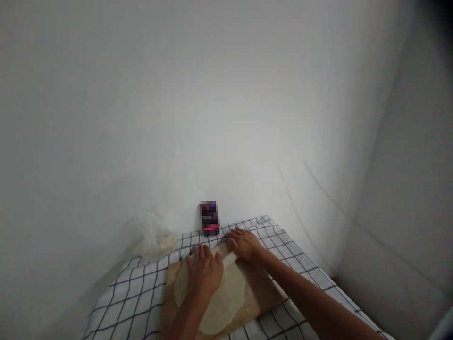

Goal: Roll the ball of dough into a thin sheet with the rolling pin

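A thin, wide sheet of pale dough (226,297) lies on a wooden board (264,290). Across its far part runs a light-coloured rolling pin (230,259), of which only a short length shows between my hands. My left hand (205,269) rests over the pin's left part, fingers pointing away from me and curved down over it. Over the right part lies my right hand (246,243), its fingers bent across the pin toward the back left. Both hands hide the pin's ends.
A black-and-white checked cloth (141,293) covers the table. At the back left sits a clear plastic bag (154,241) with something pale inside. A small dark, blurred-out upright object (209,218) leans by the white wall (226,118). Another wall (406,212) stands on the right.
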